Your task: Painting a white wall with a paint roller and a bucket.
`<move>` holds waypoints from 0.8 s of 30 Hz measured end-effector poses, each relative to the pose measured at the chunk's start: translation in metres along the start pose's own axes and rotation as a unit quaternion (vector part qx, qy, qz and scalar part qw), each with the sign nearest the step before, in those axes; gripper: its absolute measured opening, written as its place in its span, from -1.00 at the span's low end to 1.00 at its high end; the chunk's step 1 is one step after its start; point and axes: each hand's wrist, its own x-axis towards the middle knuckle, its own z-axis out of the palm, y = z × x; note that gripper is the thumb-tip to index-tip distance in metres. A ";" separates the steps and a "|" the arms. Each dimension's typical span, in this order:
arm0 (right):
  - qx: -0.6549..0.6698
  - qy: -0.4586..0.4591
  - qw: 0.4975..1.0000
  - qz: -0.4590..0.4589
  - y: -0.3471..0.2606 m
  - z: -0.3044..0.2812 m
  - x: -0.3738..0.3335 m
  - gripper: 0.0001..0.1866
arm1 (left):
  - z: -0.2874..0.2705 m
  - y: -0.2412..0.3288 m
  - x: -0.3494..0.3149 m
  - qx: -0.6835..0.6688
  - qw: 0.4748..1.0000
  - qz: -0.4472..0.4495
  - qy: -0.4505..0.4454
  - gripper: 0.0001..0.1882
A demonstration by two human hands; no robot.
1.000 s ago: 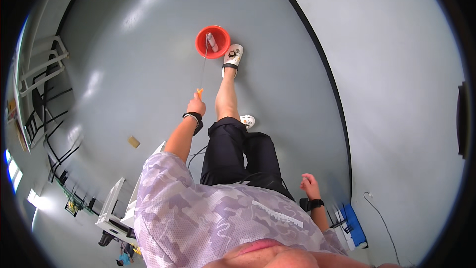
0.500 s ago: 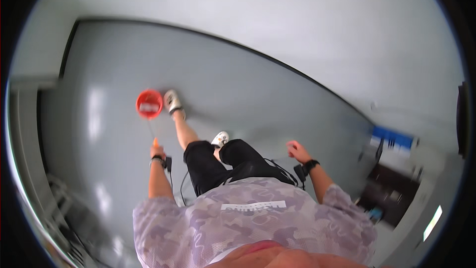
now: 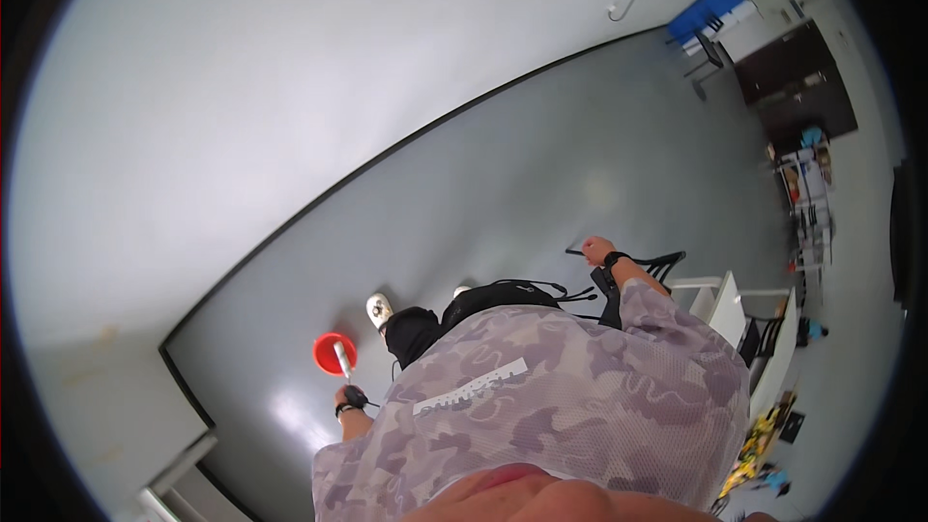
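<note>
My left hand (image 3: 348, 394), with a black wristband, hangs low at my left side and is closed around a thin pale handle (image 3: 341, 361). The handle reaches down into a small red bucket (image 3: 329, 353) standing on the grey floor. My white shoe (image 3: 379, 309) is planted just right of the bucket. My right hand (image 3: 596, 249), also with a black wristband, is swung out to my right with its fingers curled in. It is too small to show anything in it. A thin black bar shows just left of that hand.
A white wall with a black skirting line (image 3: 387, 159) runs along the grey floor (image 3: 541, 184). A black chair (image 3: 662, 261) and white desks (image 3: 735, 314) stand at my right. A dark cabinet (image 3: 797, 82) and blue chairs (image 3: 710, 10) are far right.
The view has swung round to take in more of the room on the right. My left hand still holds the handle by the red bucket. My right hand has risen outward.
</note>
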 end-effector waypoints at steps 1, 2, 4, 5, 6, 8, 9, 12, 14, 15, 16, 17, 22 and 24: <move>0.006 0.013 1.000 0.011 0.002 0.003 -0.006 -0.83 | -0.005 0.010 -0.011 0.001 1.000 -0.003 0.000 -0.71; 0.019 0.015 1.000 0.002 0.007 -0.001 -0.014 -0.82 | 0.001 0.018 -0.026 0.015 1.000 -0.006 -0.007 -0.72; 0.065 0.008 0.998 0.015 0.013 0.015 -0.028 -0.82 | 0.009 0.042 -0.039 0.045 0.999 0.000 -0.018 -0.73; 0.090 -0.002 0.996 0.023 0.005 0.021 -0.037 -0.81 | 0.015 0.055 -0.040 0.061 0.998 0.002 -0.025 -0.74; 0.105 -0.012 0.994 0.022 -0.003 0.021 -0.049 -0.81 | 0.023 0.065 -0.040 0.075 0.997 0.004 -0.031 -0.74; 0.149 -0.005 0.988 0.028 -0.012 0.032 -0.059 -0.80 | 0.045 0.092 -0.037 0.111 0.993 0.006 -0.043 -0.76; 0.173 -0.005 0.984 0.029 -0.016 0.037 -0.063 -0.80 | 0.058 0.106 -0.036 0.132 0.990 0.010 -0.048 -0.76; 0.221 0.005 0.975 0.022 -0.009 0.044 -0.076 -0.80 | 0.105 0.134 -0.038 0.194 0.979 0.020 -0.061 -0.78; 0.266 0.021 0.964 0.019 0.017 0.054 -0.073 -0.80 | 0.146 0.152 -0.040 0.235 0.969 0.029 -0.071 -0.79; 0.284 0.032 0.958 0.026 0.042 0.059 -0.062 -0.80 | 0.169 0.157 -0.040 0.256 0.963 0.032 -0.078 -0.80; 0.302 0.005 0.952 0.049 0.068 0.065 -0.046 -0.81 | 0.192 0.164 -0.043 0.275 0.957 0.039 -0.085 -0.80; 0.317 -0.025 0.946 0.067 0.082 0.062 -0.039 -0.82 | 0.215 0.167 -0.045 0.292 0.951 0.046 -0.091 -0.81; 0.375 0.051 0.921 0.090 0.135 -0.001 -0.019 -0.83 | 0.344 0.150 -0.065 0.352 0.923 0.068 -0.136 -0.82; 0.402 0.109 0.906 0.077 0.148 -0.033 -0.010 -0.82 | 0.401 0.132 -0.077 0.374 0.910 0.069 -0.164 -0.83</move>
